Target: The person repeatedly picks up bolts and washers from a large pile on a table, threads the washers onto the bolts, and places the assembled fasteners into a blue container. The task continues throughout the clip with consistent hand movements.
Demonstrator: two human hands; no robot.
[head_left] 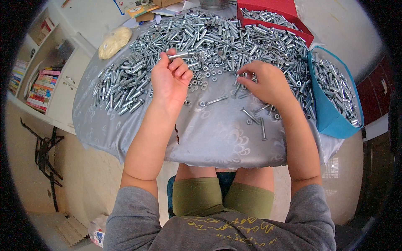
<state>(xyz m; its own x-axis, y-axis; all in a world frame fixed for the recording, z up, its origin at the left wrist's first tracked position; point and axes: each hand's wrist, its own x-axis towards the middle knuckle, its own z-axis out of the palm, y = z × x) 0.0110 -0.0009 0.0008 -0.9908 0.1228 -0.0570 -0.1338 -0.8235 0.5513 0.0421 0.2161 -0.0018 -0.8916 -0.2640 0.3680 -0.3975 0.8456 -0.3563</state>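
Observation:
My left hand [171,79] is turned palm up, its fingers curled around a shiny metal sleeve anchor [180,55] held between thumb and fingertips. To the right, my right hand [266,81] reaches over the table with thumb and forefinger pinched at a silver bolt [237,88], partly hidden by the fingers. Behind both hands spreads a large pile of metal bolts and sleeves [188,35]. Loose nuts and washers [204,75] lie between my hands. A single bolt with a washer [215,101] rests on the cloth nearer to me.
A blue fabric bin [337,125] full of bolts stands at the right edge, and a red box [307,35] with more sits behind. A plastic bag of pale material [115,42] lies at the back left. Grey patterned cloth [209,142] covers the round table.

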